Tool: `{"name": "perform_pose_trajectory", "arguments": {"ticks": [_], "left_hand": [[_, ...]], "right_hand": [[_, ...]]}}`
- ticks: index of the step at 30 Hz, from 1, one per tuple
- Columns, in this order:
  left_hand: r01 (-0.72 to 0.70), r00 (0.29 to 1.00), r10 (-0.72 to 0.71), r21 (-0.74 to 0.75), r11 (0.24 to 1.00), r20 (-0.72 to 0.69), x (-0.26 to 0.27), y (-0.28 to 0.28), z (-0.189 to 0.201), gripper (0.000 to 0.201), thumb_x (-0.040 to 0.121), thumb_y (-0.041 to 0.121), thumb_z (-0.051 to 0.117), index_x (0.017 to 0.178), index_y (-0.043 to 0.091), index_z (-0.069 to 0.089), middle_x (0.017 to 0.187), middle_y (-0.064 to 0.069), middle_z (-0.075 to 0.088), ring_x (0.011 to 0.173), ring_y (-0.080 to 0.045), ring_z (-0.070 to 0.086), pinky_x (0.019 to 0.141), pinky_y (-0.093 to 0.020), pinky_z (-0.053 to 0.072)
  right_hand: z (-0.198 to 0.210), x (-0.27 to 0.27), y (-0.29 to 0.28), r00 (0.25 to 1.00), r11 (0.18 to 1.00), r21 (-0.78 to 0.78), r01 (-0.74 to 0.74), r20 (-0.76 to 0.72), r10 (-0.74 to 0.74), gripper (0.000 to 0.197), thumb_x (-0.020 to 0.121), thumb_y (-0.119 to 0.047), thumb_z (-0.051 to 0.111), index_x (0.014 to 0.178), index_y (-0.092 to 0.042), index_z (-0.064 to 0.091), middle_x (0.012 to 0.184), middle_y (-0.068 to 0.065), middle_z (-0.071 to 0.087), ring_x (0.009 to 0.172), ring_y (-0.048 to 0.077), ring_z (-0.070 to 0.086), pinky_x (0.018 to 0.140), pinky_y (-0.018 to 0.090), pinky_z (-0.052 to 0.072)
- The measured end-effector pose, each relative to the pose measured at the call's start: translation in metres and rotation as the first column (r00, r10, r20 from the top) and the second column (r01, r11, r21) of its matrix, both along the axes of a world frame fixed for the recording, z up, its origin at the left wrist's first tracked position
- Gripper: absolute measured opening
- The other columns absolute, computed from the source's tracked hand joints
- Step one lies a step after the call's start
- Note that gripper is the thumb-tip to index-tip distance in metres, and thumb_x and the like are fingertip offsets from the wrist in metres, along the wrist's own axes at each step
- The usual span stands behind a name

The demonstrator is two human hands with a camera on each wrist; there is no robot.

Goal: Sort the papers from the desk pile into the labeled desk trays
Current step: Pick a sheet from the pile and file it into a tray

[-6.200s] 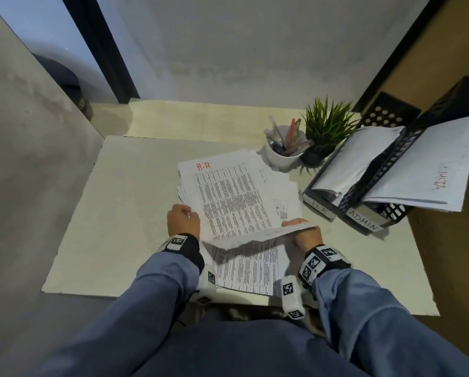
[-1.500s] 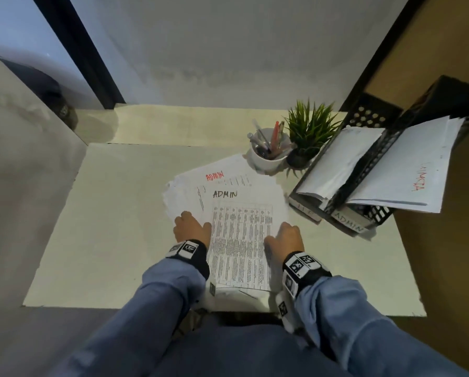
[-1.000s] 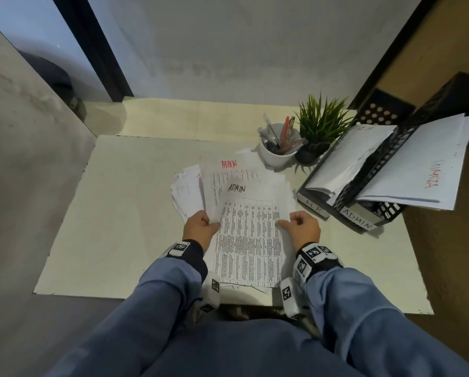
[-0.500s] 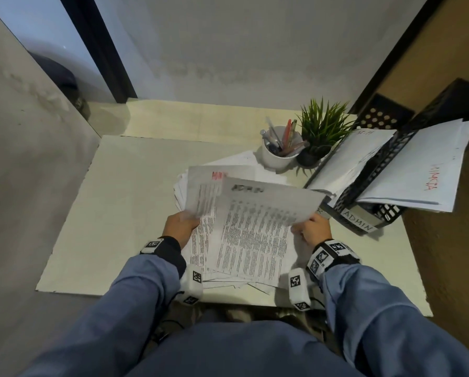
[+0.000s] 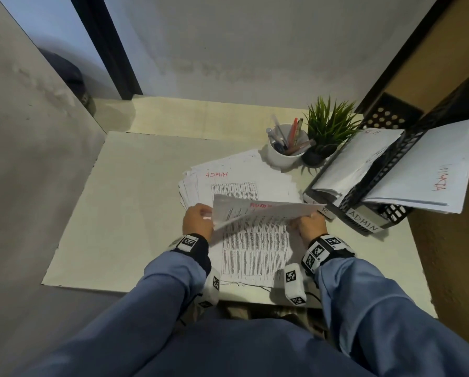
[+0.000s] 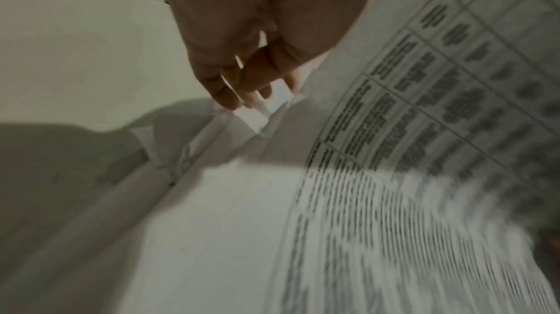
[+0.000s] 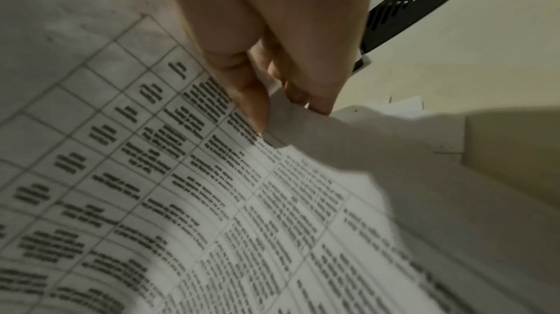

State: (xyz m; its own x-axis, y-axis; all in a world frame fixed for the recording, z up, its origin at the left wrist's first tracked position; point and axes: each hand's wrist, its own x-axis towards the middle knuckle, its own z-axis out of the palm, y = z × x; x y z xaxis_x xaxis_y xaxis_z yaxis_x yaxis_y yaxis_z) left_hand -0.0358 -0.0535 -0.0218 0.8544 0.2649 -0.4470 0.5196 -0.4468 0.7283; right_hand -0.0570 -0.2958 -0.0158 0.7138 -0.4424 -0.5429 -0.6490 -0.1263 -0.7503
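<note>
Both hands hold a few printed sheets [image 5: 255, 238] lifted off the desk pile [image 5: 244, 170]; their far edge, with red writing, curls up toward me. My left hand [image 5: 204, 216] pinches the left edge, seen close in the left wrist view, where the fingers [image 6: 230, 96] curl on the paper [image 6: 424, 108]. My right hand [image 5: 306, 217] pinches the right edge; the right wrist view shows its thumb [image 7: 254, 113] on the sheet [image 7: 151, 175]. The pile's top sheet reads ADMIN in red. Black mesh trays stand at the right, labeled ADMIN [image 5: 363, 221] and H.R [image 5: 323, 211], both holding papers.
A white cup of pens [image 5: 286, 148] and a small potted plant [image 5: 327, 131] stand behind the pile, next to the trays. The ADMIN tray's front corner [image 7: 406, 10] is just beyond my right hand. A wall closes the left side; bare desk mat [image 5: 124, 200] lies left of the pile.
The hands brought the two lifted sheets together and tipped them flatter, their far edge curling toward me. Another red ADMIN sheet now shows on the pile.
</note>
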Motion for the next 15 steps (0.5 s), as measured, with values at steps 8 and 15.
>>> {"name": "perform_pose_trajectory", "arguments": {"ticks": [8,15], "left_hand": [[-0.113,0.979,0.11,-0.011,0.994,-0.173,0.023,0.008,-0.01,0.045,0.083,0.027,0.06,0.108,-0.01,0.053,0.117,-0.029,0.06,0.094,-0.038,0.063,0.084,-0.039,0.05],[0.039,0.993,-0.031,0.069,0.997,-0.115,0.019,0.012,-0.002,0.037,0.075,0.015,0.074,0.056,0.015,0.042,0.059,-0.001,0.045,0.061,-0.023,0.045,0.065,-0.026,0.038]], "right_hand": [[-0.005,-0.018,0.01,0.996,0.973,0.227,0.024,0.075,-0.042,0.046,0.071,0.031,0.037,0.046,-0.002,0.057,0.039,0.001,0.056,0.041,0.015,0.05,0.041,0.016,0.041],[0.004,-0.016,0.008,0.989,0.916,0.389,0.097,0.069,-0.134,0.046,0.072,0.029,0.037,0.041,0.001,0.056,0.044,0.004,0.061,0.036,0.013,0.054,0.038,0.016,0.045]]}}
